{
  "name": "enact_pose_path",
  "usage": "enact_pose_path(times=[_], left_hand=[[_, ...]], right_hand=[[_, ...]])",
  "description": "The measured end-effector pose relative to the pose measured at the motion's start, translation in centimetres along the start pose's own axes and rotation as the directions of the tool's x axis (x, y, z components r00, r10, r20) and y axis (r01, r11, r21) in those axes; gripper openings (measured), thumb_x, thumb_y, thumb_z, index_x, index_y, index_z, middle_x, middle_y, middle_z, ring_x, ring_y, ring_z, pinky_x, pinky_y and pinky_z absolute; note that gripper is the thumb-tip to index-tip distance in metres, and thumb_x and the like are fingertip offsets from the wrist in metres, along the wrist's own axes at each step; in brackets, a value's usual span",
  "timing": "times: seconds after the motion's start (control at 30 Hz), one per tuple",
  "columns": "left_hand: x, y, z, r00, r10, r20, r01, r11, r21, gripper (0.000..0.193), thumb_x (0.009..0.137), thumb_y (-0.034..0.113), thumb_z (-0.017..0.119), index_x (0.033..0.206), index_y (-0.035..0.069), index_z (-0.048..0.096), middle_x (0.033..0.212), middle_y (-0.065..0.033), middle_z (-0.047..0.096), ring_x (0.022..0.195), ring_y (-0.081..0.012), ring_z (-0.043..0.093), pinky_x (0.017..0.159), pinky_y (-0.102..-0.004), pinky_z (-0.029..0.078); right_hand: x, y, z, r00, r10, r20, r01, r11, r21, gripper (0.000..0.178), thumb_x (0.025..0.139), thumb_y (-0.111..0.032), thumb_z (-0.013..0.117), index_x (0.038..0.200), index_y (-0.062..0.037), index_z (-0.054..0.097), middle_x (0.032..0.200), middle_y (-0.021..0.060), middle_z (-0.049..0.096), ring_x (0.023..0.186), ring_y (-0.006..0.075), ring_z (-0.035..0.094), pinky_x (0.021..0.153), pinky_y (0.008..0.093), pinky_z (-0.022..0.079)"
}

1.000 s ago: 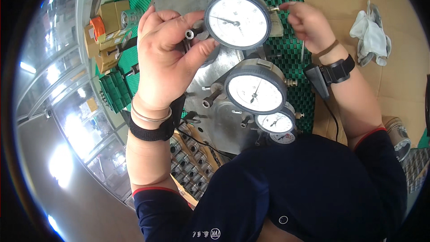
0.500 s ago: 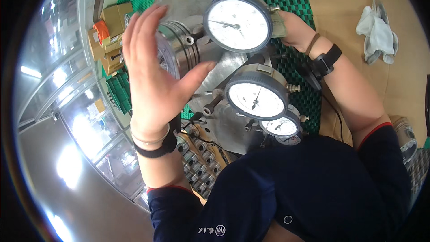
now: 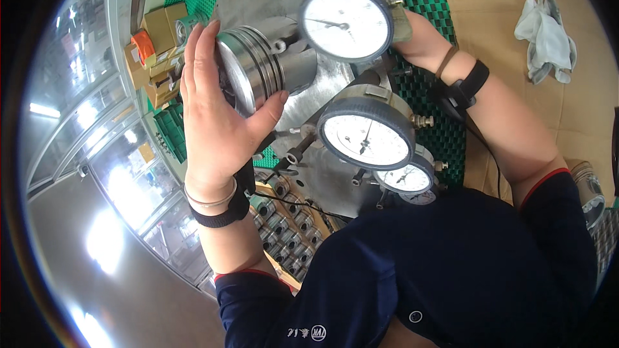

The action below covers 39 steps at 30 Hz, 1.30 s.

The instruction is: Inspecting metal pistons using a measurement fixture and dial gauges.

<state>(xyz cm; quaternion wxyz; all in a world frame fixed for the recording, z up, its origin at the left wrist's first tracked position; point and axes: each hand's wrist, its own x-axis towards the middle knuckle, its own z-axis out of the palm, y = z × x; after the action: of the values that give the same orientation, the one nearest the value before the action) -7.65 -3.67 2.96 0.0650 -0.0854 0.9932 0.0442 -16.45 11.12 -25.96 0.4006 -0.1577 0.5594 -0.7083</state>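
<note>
My left hand (image 3: 216, 113) grips a shiny metal piston (image 3: 258, 67) by its grooved crown, held sideways against a grey metal gauging fixture (image 3: 322, 90). The fixture carries several round dial gauges: a large one at the top (image 3: 345, 22), another in the middle (image 3: 366, 135) and smaller ones below (image 3: 406, 179). My right hand (image 3: 419, 42) reaches behind the top dial gauge; its fingers are hidden by the gauge and fixture. Both wrists wear black bands.
A green grid mat (image 3: 432, 90) lies under the fixture on a tan bench. White crumpled gloves (image 3: 548, 32) lie at the upper right. Yellow and orange blocks (image 3: 151, 45) sit at the left. A tray of several metal pistons (image 3: 284, 232) stands below the fixture.
My left hand went from the top dial gauge to an open palm, and now holds the piston against the fixture. My right hand slid behind the top gauge.
</note>
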Motion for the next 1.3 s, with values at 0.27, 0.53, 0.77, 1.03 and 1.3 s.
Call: enact_pose_path(times=[0.27,0.53,0.77,1.03,1.3], left_hand=[[-0.2,-0.4,0.1,0.999,0.005,-0.033,-0.004,1.0,0.017,0.09,0.058,0.013,0.08,0.137,0.004,0.037,0.137,-0.0204,0.04,0.123,-0.0379,0.044,0.103,-0.0437,0.037],[-0.5,-0.4,0.5,0.995,0.037,-0.093,-0.042,0.998,-0.053,0.089,0.057,0.012,0.08,0.136,0.004,0.039,0.133,-0.0183,0.044,0.118,-0.0322,0.048,0.098,-0.0391,0.043],[-0.2,-0.2,0.4,0.995,0.034,-0.095,-0.042,0.995,-0.088,0.088,0.06,0.019,0.081,0.136,0.003,0.039,0.131,-0.0186,0.045,0.118,-0.0334,0.048,0.097,-0.0396,0.042],[2.4,2.3,-0.1,0.969,0.178,-0.174,-0.189,0.98,-0.053,0.015,0.09,0.016,0.058,0.09,0.001,0.06,0.08,-0.0099,0.059,0.07,-0.0242,0.055,0.064,-0.0315,0.044],[3.1,2.3,-0.1,0.96,0.278,-0.044,-0.275,0.96,0.055,0.016,0.091,0.013,0.055,0.082,0.001,0.058,0.069,-0.0119,0.055,0.06,-0.028,0.053,0.056,-0.0327,0.041]], right_hand=[[0.5,0.7,0.5,0.988,-0.141,-0.058,0.137,0.988,-0.066,0.04,0.085,-0.017,0.068,0.12,-0.0013,0.056,0.086,0.0103,0.066,0.074,0.0161,0.061,0.069,0.0289,0.049],[-0.1,-1.6,0.4,0.992,-0.121,-0.027,0.115,0.98,-0.164,0.038,0.085,-0.016,0.068,0.118,-0.0013,0.057,0.088,0.0097,0.065,0.075,0.0143,0.061,0.07,0.0292,0.049],[0.6,0.5,0.6,0.994,-0.103,-0.028,0.104,0.993,0.061,0.038,0.086,-0.016,0.067,0.118,-0.0007,0.056,0.091,0.0107,0.065,0.076,0.015,0.061,0.071,0.0299,0.049],[-1.0,-0.5,0.1,0.961,-0.251,-0.121,0.18,0.892,-0.414,0.039,0.085,-0.025,0.066,0.117,-0.0038,0.056,0.087,0.0162,0.066,0.082,0.0288,0.065,0.074,0.0354,0.05],[-1.3,-2.1,0.4,0.989,-0.113,-0.094,0.074,0.935,-0.346,0.038,0.088,-0.016,0.062,0.123,-0.0022,0.052,0.079,0.0104,0.064,0.072,0.0172,0.06,0.067,0.0302,0.047]])
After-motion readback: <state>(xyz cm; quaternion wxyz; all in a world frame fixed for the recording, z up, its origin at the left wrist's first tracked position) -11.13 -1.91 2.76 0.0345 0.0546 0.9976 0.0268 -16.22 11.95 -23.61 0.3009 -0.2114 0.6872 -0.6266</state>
